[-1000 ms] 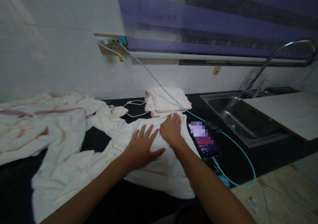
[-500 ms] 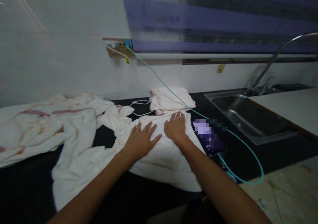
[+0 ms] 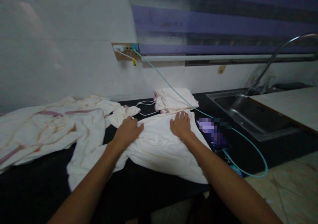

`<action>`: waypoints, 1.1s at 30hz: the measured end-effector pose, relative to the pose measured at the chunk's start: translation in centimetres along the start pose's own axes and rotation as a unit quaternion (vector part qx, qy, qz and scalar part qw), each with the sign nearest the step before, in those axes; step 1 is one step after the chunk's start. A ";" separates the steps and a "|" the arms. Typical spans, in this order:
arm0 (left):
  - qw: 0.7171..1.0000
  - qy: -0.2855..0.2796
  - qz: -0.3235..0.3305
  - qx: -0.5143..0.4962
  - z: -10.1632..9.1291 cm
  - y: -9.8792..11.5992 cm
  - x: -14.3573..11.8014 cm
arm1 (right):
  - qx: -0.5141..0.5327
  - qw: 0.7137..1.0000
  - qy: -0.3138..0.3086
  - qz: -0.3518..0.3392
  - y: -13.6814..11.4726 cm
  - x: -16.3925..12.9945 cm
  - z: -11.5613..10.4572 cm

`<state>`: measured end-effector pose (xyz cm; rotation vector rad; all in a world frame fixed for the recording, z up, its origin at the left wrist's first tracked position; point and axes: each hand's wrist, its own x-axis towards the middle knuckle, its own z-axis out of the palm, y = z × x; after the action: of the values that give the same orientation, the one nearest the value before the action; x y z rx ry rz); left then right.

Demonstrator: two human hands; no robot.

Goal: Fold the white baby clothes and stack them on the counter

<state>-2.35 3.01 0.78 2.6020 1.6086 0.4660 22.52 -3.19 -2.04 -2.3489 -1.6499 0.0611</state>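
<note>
A white cloth (image 3: 164, 154), probably a garment, lies spread on the dark counter with creases running between my hands. My left hand (image 3: 128, 131) has its fingers curled over the cloth's left part, near the far edge, and is closed on the fabric; the fingertips are hidden. Resting flat near the far right corner is my right hand (image 3: 181, 124), its fingers stretched out and pressing on the cloth. More white fabric trails left from under my left forearm. Just behind the cloth sits a folded white cloth (image 3: 176, 99) with pinkish edges.
A crumpled white cloth with pink and brown marks (image 3: 54, 131) covers the counter's left side. To the right lie a lit phone (image 3: 212, 136) and its teal cable (image 3: 164, 81), which runs to a wall socket (image 3: 128, 51). Farther right are a steel sink (image 3: 238, 113) and a pale board (image 3: 290, 104).
My left hand has moved left across the cloth, its spread fingers now curled in. Creases have formed in the fabric beside it. My right hand has stayed near the far right corner.
</note>
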 end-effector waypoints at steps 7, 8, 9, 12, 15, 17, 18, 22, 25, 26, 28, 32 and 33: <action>0.973 0.088 0.032 -0.209 -2.8 1.4 0.1 | -0.005 0.999 0.020 -0.027 0.5 -0.2 0.2; 0.966 0.083 0.025 -0.243 -3.3 1.8 0.1 | -0.005 0.999 0.024 -0.038 0.6 -0.2 0.3; 0.959 0.073 0.020 -0.272 -3.9 2.1 0.0 | -0.005 0.999 0.027 -0.047 0.7 -0.3 0.4; 0.946 0.006 0.013 -0.325 -5.8 2.1 0.1 | -0.001 0.997 0.030 -0.064 1.0 -0.4 0.5; 0.938 -0.055 0.006 -0.341 -8.3 0.4 0.5 | 0.009 0.997 0.028 -0.072 1.0 -0.4 0.6; 0.939 -0.070 0.004 -0.336 -10.3 -1.7 0.8 | 0.014 0.997 0.029 -0.074 1.0 -0.5 0.6; 0.941 -0.072 0.004 -0.331 -11.3 -2.9 0.9 | 0.015 0.997 0.031 -0.075 1.0 -0.5 0.6; 0.925 -0.094 -0.012 -0.367 -15.1 -6.7 0.2 | 0.020 0.996 0.030 -0.084 0.9 -0.5 0.7; 0.897 -0.095 -0.023 -0.430 -17.6 -7.4 -0.8 | 0.029 0.994 0.029 -0.098 0.9 -0.6 0.8; 0.894 -0.088 -0.019 -0.440 -18.3 -7.4 -1.1 | 0.032 0.994 0.029 -0.101 0.9 -0.6 0.8; 0.895 -0.078 -0.014 -0.439 -19.6 -7.1 -1.6 | 0.035 0.994 0.027 -0.102 0.9 -0.7 0.8; 0.919 -0.131 -0.027 -0.370 -21.7 -7.4 -2.5 | 0.032 0.995 0.010 -0.098 1.1 -0.8 0.9; 0.927 -0.158 -0.029 -0.339 -22.1 -7.7 -2.8 | 0.032 0.995 0.006 -0.097 1.1 -0.8 0.9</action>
<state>-16.32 1.47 19.74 1.9794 1.1461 0.4635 23.08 -4.10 -3.25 -2.1272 -1.8328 0.0604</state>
